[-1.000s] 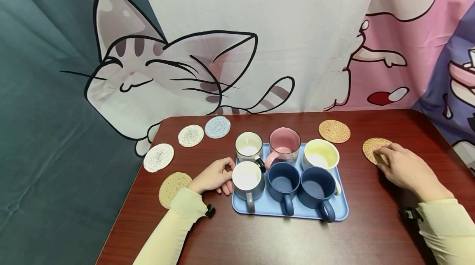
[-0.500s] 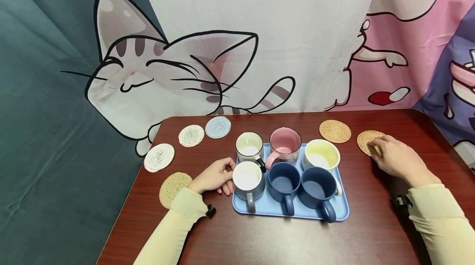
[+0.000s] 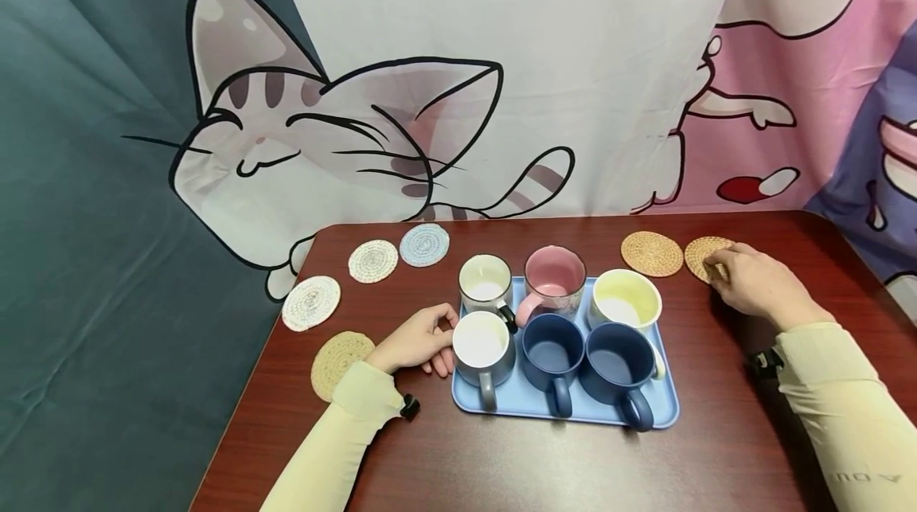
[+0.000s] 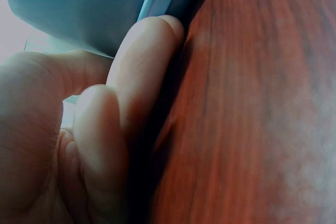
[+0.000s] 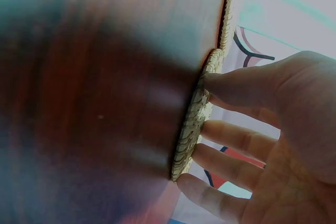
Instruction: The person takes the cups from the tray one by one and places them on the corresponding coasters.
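Rightmost coaster [image 3: 698, 259] shifted leftward; sleeve lettering [image 3: 867, 478] unclear.

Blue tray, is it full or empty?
The tray is loaded: the head view shows six mugs upright on it, in two rows of three.

Your right hand [image 3: 762, 283] covers part of one coaster [image 3: 696, 256]; the head view's lower edge cuts your left sleeve [image 3: 325, 448], and the left wrist view cuts the mug [image 4: 73, 11].
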{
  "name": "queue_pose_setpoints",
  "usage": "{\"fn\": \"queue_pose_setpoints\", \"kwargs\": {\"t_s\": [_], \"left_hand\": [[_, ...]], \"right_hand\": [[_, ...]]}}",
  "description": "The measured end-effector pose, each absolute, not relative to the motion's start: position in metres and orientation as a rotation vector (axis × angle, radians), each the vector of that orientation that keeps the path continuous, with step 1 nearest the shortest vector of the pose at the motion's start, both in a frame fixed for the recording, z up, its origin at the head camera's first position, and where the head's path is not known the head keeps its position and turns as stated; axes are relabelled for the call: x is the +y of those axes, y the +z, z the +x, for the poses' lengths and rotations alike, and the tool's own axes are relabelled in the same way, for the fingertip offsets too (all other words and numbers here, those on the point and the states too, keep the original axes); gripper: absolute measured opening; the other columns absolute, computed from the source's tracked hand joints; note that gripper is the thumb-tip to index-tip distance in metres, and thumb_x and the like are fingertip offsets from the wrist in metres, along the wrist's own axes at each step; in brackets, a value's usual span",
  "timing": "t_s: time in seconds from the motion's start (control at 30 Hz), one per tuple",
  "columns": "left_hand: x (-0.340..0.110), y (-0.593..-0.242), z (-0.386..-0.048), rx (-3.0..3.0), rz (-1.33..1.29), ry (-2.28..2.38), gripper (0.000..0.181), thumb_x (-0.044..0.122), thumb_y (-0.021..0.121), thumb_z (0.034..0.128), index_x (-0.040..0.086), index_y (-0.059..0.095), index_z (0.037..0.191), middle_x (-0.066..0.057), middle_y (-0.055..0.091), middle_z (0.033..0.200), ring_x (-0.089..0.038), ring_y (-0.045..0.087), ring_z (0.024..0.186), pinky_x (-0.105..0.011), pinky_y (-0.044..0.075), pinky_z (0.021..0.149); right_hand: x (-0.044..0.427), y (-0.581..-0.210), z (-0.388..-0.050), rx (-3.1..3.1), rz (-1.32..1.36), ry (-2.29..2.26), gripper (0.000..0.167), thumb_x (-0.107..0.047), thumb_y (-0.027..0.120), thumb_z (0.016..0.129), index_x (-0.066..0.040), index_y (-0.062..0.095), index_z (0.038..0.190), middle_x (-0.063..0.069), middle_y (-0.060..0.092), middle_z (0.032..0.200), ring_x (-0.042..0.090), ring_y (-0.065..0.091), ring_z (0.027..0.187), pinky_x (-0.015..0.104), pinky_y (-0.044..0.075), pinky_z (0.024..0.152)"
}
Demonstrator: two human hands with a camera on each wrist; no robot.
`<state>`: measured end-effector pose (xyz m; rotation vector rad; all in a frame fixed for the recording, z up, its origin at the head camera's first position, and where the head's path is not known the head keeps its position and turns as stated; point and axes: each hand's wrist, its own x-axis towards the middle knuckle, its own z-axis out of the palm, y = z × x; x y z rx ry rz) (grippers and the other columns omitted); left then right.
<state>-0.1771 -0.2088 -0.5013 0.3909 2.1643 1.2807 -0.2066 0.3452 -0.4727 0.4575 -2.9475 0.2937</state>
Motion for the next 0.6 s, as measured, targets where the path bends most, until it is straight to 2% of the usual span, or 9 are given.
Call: {"fn": "queue_pose_setpoints", "kwargs": {"t_s": [0.17,0.6], "left_hand": [[-0.208,-0.501,-0.178,2.159,0.395,1.278,0.015,0.024,0.056,0.1064,0.010,0.054,0.112,-0.010,0.074,0.065,-0.017,0.071,0.052,-0.026,0.050,0.041],[-0.209,-0.501,-0.177,2.156,0.388,1.284,0.017,0.023,0.056,0.1066,0.008,0.053,0.112,-0.009,0.073,0.064,-0.017,0.071,0.052,-0.027,0.050,0.041]], "right_hand": [[0.345,-0.471,-0.212,-2.990,0.430,0.295,0.030,-0.009,0.074,0.084,0.002,0.069,0.111,0.034,0.063,0.114,0.053,0.065,0.099,0.069,0.050,0.084],[0.327,-0.473,-0.218,-2.952,0.486,0.312,0.029,-0.006,0.072,0.083,0.002,0.069,0.111,0.033,0.063,0.115,0.052,0.065,0.102,0.067,0.051,0.086]]}}
